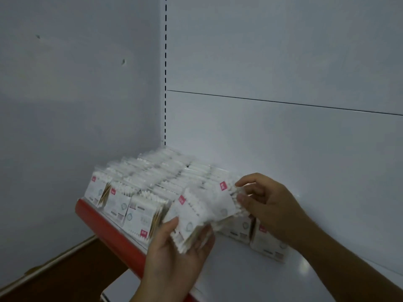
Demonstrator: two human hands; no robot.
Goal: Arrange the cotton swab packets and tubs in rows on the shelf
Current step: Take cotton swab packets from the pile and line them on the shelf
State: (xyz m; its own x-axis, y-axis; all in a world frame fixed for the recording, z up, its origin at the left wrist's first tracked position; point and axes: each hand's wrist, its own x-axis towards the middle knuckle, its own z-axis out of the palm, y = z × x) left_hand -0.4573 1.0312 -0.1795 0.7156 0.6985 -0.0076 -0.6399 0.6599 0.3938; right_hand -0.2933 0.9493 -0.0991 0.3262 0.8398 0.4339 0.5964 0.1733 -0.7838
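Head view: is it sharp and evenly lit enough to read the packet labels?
Head view: no. The light is dim and bluish with soft shadows. The held packets between the left hand and right hand are smeared and washed out white, and the label print is unreadable. A small glare patch sits on the shelf at right.

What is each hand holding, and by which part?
Left hand grips the packet stack by its lower edge; right hand pinches the top packet at its right end.
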